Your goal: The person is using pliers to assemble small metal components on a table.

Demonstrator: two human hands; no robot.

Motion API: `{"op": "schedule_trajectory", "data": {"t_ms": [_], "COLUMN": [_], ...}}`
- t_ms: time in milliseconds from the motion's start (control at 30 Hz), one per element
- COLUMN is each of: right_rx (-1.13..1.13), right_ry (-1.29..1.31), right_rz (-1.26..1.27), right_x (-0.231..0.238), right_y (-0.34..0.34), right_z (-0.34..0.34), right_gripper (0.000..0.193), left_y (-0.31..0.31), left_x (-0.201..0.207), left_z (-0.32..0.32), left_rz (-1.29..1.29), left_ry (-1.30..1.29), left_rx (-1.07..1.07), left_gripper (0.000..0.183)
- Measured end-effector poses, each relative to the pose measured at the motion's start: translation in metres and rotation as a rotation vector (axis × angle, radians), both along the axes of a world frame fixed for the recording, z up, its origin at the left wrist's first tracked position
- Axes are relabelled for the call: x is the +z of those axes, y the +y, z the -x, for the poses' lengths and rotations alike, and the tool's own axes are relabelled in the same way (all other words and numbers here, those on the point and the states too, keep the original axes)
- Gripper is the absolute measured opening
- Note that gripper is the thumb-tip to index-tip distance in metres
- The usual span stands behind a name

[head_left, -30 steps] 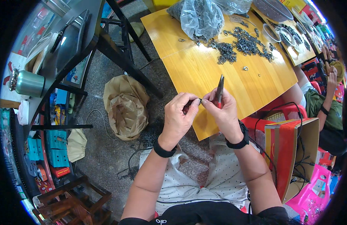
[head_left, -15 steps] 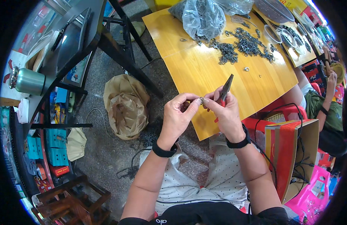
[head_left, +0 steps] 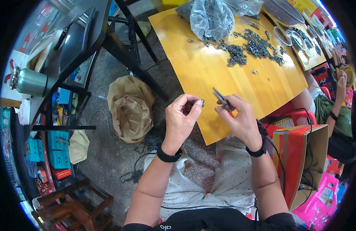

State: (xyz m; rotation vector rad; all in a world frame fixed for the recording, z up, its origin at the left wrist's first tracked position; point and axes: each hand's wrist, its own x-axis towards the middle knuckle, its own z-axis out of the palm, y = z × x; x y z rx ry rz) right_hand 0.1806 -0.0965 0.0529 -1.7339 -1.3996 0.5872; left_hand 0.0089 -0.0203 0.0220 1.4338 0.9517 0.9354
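Note:
Over the near-left edge of the wooden table, my left hand (head_left: 181,117) pinches a small dark metal piece (head_left: 202,102) between thumb and forefinger. It looks like a ring or clasp, too small to make out exactly. My right hand (head_left: 241,121) is closed round a pair of pliers (head_left: 221,99) with grey jaws and red handles, mostly hidden by the palm. Their jaws point up and left, apart from the metal piece. Further up the table lie heaps of dark metal chain and clasps (head_left: 258,46). A small silver-coloured ring-like piece (head_left: 255,72) lies alone below them.
A clear plastic bag (head_left: 211,21) of dark metal parts stands on the table (head_left: 189,71). Brown paper sacks (head_left: 131,111) sit on the floor to the left. On the right are a cardboard box (head_left: 297,165) with cables and another person (head_left: 330,111).
My right hand has drawn away to the right from my left fingertips. The pliers have swung down, their jaws now tipping left. My left hand keeps its pinch.

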Motion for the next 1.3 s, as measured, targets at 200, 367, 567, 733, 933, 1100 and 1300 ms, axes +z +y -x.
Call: {"op": "schedule_trajectory", "data": {"t_ms": [200, 367, 567, 733, 933, 1100, 1300], "right_rx": [0.126, 0.127, 0.128, 0.118, 0.135, 0.134, 0.133], "right_ry": [-0.196, -0.177, -0.221, -0.248, -0.332, -0.441, -0.548], "right_rz": [0.004, 0.017, 0.03, 0.005, -0.068, -0.194, -0.268], "right_x": [-0.002, -0.001, 0.0, -0.001, -0.004, -0.007, -0.004], "right_y": [0.0, 0.0, 0.001, 0.0, -0.001, 0.001, 0.004], "right_z": [-0.006, -0.004, -0.004, -0.003, -0.003, -0.003, -0.004], "right_gripper": [0.02, 0.018, 0.016, 0.014, 0.017, 0.025, 0.025], "left_y": [0.0, 0.003, 0.003, 0.006, 0.01, 0.009, 0.006], "left_x": [-0.001, -0.004, -0.007, -0.004, 0.0, 0.003, 0.0], "left_z": [-0.002, -0.001, 0.001, 0.004, 0.01, 0.011, 0.01], "left_rz": [0.1, 0.155, 0.13, 0.147, 0.089, 0.14, 0.174], "left_ry": [-0.117, -0.141, -0.145, -0.11, -0.028, -0.041, -0.092], "left_rx": [-0.003, -0.038, -0.047, -0.097, -0.149, -0.137, -0.123], "left_gripper": [0.01, 0.009, 0.01, 0.013, 0.014, 0.014, 0.013]}}
